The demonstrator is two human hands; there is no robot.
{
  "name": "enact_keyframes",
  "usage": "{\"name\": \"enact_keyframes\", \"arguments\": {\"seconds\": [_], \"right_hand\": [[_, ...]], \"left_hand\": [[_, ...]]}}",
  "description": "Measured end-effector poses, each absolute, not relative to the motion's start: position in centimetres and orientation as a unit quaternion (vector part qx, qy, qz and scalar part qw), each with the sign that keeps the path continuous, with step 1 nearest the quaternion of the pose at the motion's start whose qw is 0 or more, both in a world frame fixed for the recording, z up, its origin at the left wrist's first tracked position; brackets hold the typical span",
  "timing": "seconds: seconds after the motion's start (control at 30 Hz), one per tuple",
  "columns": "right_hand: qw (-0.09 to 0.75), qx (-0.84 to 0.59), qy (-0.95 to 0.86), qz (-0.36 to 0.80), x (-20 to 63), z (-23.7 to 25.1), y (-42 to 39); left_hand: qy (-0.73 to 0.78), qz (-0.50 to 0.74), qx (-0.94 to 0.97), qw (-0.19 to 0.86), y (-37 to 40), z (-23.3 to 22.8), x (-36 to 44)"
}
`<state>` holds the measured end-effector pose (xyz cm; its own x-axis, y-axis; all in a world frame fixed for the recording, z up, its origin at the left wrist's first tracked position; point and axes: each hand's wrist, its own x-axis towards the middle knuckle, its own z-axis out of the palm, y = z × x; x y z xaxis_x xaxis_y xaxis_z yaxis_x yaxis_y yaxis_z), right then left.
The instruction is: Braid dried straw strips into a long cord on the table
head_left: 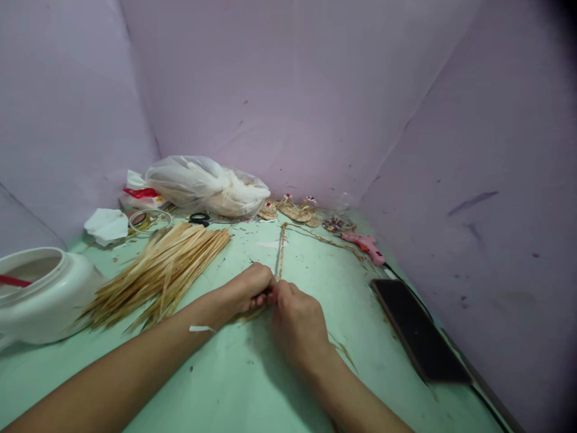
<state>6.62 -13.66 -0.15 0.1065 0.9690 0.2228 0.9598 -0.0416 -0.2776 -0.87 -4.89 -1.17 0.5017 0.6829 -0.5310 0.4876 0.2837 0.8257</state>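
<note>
A thin braided straw cord (282,249) runs away from my hands, bends sharply at its far end, then trails right across the green table. My left hand (255,288) is closed on its near end, fingers curled. Pressed against it, my right hand (297,322) pinches the same cord. Loose straw ends (345,352) stick out beside my right wrist. The exact spot where the fingers meet the strands is hidden. Left of my hands lies a bundle of dry straw strips (180,270).
A white pot (81,294) stands at the left. Along the back lie a plastic bag (207,186), scissors (199,218), woven straw pieces with beads (297,210) and a tape roll (139,221). At the right are a pink glue gun (367,245) and a dark phone (419,331).
</note>
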Motion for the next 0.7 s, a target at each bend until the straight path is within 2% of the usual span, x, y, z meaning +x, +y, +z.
{"name": "enact_keyframes", "arguments": {"seconds": [0.1, 0.2, 0.27, 0.33, 0.43, 0.5, 0.53, 0.6, 0.7], "right_hand": [[0.089, -0.743, -0.662, 0.045, 5.0, 0.1, -14.2], [0.075, -0.739, -0.664, 0.082, 4.2, 0.6, -15.1], [0.108, -0.726, -0.67, 0.113, 4.6, 1.1, -15.4], [0.177, -0.72, -0.653, 0.157, 6.0, 1.7, -15.2], [0.389, -0.696, -0.549, 0.251, 8.9, 2.1, -13.9], [0.495, -0.663, -0.422, 0.371, 10.3, 2.0, -13.0], [0.516, -0.638, -0.363, 0.442, 10.8, 1.8, -12.6], [0.5, -0.577, -0.29, 0.577, 11.0, 1.3, -12.2], [0.45, -0.522, -0.288, 0.665, 10.4, 0.5, -11.9]], "left_hand": [[0.498, 0.089, 0.572, 0.646, -4.9, -1.0, -0.9], [0.449, 0.112, 0.599, 0.653, -5.1, -0.4, -1.0], [0.444, 0.1, 0.625, 0.634, -5.0, -0.1, -1.3], [0.441, 0.085, 0.658, 0.604, -4.7, 0.3, -1.7], [0.397, 0.078, 0.687, 0.604, -4.1, 0.5, -2.2], [0.362, 0.08, 0.693, 0.619, -3.8, 0.5, -2.4], [0.35, 0.081, 0.695, 0.623, -3.7, 0.4, -2.4], [0.335, 0.083, 0.701, 0.624, -3.6, 0.2, -2.4], [0.317, 0.082, 0.711, 0.622, -3.6, 0.0, -2.3]]}}
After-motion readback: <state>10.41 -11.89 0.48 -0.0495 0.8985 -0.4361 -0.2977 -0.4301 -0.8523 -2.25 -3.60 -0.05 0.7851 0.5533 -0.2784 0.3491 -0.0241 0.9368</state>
